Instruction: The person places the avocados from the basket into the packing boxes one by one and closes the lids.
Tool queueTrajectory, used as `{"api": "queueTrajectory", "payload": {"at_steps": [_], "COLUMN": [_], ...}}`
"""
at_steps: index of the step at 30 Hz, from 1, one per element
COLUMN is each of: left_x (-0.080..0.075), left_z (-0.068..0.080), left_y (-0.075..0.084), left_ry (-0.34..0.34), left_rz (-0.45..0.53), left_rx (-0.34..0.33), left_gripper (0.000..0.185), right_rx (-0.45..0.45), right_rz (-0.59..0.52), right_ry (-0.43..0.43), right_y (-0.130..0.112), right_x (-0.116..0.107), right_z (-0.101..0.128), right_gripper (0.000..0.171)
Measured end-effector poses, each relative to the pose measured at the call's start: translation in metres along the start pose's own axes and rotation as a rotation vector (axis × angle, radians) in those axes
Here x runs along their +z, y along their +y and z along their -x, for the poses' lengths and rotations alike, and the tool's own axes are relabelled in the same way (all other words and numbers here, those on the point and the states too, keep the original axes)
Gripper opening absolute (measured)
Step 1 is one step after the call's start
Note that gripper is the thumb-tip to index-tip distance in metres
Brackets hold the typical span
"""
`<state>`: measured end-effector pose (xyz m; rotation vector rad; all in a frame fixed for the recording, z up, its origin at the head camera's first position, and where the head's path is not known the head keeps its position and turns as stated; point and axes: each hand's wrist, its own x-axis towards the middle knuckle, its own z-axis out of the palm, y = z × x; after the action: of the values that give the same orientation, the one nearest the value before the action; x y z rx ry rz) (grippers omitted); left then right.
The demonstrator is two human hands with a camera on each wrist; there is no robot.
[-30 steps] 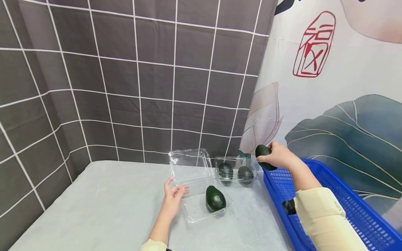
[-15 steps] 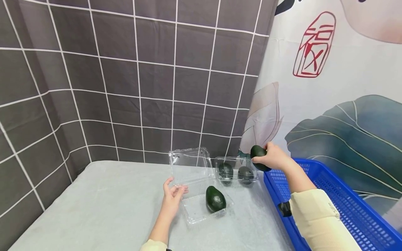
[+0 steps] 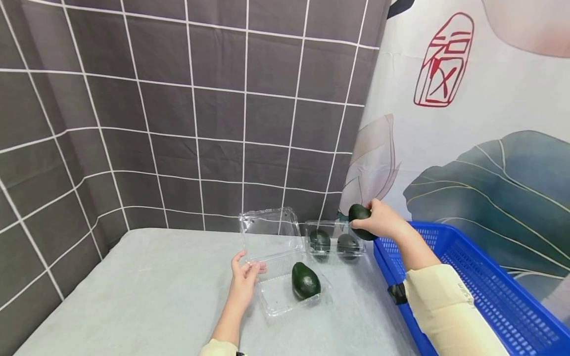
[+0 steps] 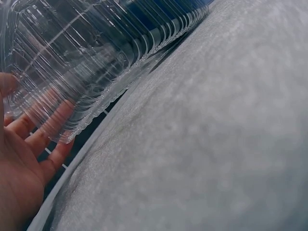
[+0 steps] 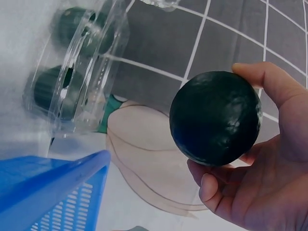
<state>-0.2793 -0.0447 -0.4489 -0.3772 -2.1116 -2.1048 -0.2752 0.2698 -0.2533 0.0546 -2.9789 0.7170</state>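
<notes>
My right hand [image 3: 382, 217] grips a dark green avocado [image 3: 361, 222] above the blue basket's left back corner. In the right wrist view the avocado [image 5: 215, 118] sits between thumb and fingers, its rounded end facing the camera. A clear plastic clamshell box [image 3: 277, 301] stands on the table with its lid [image 3: 269, 232] raised. One avocado [image 3: 306, 282] lies in the right part of its base. At the box's left side, my left hand [image 3: 245, 282] holds the edge; in the left wrist view its fingers [image 4: 57, 118] show through the ribbed plastic.
Behind and to the right stands a closed clear clamshell [image 3: 336, 228] with two avocados inside. A blue slotted basket [image 3: 450, 237] takes up the right side. The pale table covering [image 3: 178, 296] meets a grey gridded curtain [image 3: 213, 118] at the back.
My right hand has carried the avocado leftward, from over the basket's edge toward the closed clamshell. My left hand stays at the opened box.
</notes>
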Motion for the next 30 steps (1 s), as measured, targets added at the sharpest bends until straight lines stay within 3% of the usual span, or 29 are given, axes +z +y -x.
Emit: {"api": "queueTrajectory", "payload": {"at_steps": [13, 30], "left_x": [0.001, 0.001], "left_z": [0.001, 0.000], "left_y": [0.001, 0.004], "left_ry": [0.040, 0.048], "left_rz": [0.027, 0.048], "left_rx": [0.032, 0.031], "left_gripper": [0.040, 0.035], "right_rx": [-0.003, -0.027], "right_rz": [0.048, -0.003], "right_ry": [-0.010, -0.051], "right_y": [-0.027, -0.056], "right_x": [0.013, 0.053], "right_z": [-0.007, -0.012], "right_gripper": [0.059, 0.060]}}
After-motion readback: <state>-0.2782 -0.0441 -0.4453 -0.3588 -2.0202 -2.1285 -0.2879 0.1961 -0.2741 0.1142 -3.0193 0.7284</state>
